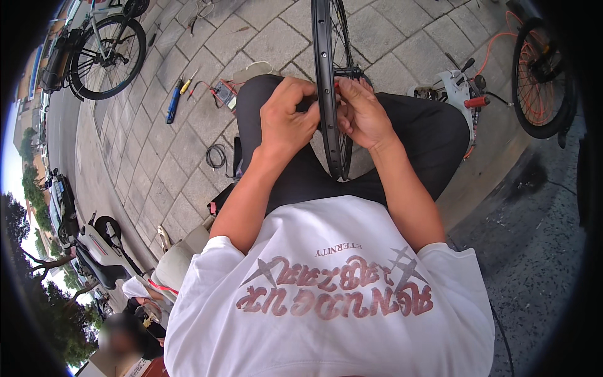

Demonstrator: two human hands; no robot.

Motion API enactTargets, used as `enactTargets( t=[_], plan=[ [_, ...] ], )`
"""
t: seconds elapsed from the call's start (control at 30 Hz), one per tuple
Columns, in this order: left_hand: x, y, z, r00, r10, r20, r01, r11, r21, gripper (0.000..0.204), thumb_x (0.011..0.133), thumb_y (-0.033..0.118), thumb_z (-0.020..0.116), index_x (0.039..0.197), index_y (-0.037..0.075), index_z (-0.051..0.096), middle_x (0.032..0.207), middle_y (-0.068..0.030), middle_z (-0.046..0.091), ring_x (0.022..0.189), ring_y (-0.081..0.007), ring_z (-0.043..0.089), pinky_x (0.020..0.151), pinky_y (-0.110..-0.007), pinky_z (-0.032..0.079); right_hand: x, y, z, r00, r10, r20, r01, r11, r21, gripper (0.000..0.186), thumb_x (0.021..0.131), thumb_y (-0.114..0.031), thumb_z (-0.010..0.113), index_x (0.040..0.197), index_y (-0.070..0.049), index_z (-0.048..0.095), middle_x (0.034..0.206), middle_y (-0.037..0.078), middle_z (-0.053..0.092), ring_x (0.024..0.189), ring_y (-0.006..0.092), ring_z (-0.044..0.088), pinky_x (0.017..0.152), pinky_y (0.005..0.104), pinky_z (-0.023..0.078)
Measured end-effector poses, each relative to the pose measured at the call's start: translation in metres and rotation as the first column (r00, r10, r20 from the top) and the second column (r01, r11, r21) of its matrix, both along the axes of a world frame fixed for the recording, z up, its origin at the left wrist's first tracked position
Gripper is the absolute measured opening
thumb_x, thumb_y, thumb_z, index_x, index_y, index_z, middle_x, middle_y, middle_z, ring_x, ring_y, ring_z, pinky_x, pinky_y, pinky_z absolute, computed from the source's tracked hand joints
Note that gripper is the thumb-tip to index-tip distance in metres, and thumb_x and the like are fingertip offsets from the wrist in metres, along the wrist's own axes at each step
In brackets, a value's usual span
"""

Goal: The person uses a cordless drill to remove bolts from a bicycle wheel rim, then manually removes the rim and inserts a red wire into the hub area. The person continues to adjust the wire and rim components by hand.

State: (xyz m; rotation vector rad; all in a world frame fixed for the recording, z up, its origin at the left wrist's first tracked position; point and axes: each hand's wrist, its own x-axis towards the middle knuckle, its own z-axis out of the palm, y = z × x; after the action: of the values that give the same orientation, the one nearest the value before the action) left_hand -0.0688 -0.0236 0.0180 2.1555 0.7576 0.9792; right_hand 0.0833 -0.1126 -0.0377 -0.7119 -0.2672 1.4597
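Black wheel (323,47) upright between legs (414,125); spokes (340,38) fitted, rim (328,119) tyreless, remainder unclear to me. Left hand (289,116) curled against rim, closure I cannot tell; right hand (364,114) seemingly pinches small red piece (336,82) beside it.

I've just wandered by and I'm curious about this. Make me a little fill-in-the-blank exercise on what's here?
1. The left hand and right hand are on opposite ____ of a black wheel rim.
2. Beside the yellow-handled tool on the paving lies another tool whose handle is ____.
3. The person's shirt has reddish lettering on fabric coloured ____.

Missing words: sides; blue; white.
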Motion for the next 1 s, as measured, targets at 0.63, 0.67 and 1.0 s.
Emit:
enactTargets(
  t=[0.63,0.67,1.0],
  plan=[
    [0.009,0.013,0.055,0.997,-0.082,-0.003,0.056,0.708,-0.704,0.043,0.093,0.008,0.083,0.131,-0.005,0.067,0.118,-0.0068,0.073,0.105,-0.0129,0.069,0.094,-0.029,0.056,0.022,0.003,0.005,0.692,-0.098,0.716,0.148,0.989,-0.008,0.025,0.11,-0.021,0.062,0.121,-0.002,0.075,0.076,-0.001,0.069,0.062,0.0068,0.062,0.057,0.0216,0.048],
    [0.007,0.009,0.05,0.993,-0.069,0.093,0.115,0.687,-0.718,0.042,0.092,0.006,0.083,0.129,-0.004,0.068,0.118,-0.0067,0.073,0.108,-0.0139,0.07,0.097,-0.029,0.056,0.023,-0.001,0.009,0.708,-0.156,0.689,0.219,0.976,-0.004,0.025,0.11,-0.02,0.061,0.12,-0.002,0.075,0.076,-0.001,0.069,0.062,0.0063,0.062,0.057,0.0215,0.048],
    [0.008,-0.021,0.032,0.975,-0.22,0.017,0.202,0.859,-0.471,0.049,0.087,0.004,0.082,0.133,-0.003,0.068,0.122,-0.0076,0.069,0.112,-0.015,0.069,0.101,-0.031,0.054,0.014,-0.016,0.022,0.742,-0.212,0.637,0.342,0.936,-0.087,0.023,0.107,-0.016,0.066,0.124,-0.005,0.077,0.083,0.001,0.07,0.067,0.0048,0.063,0.059,0.0228,0.051]
  ],
)
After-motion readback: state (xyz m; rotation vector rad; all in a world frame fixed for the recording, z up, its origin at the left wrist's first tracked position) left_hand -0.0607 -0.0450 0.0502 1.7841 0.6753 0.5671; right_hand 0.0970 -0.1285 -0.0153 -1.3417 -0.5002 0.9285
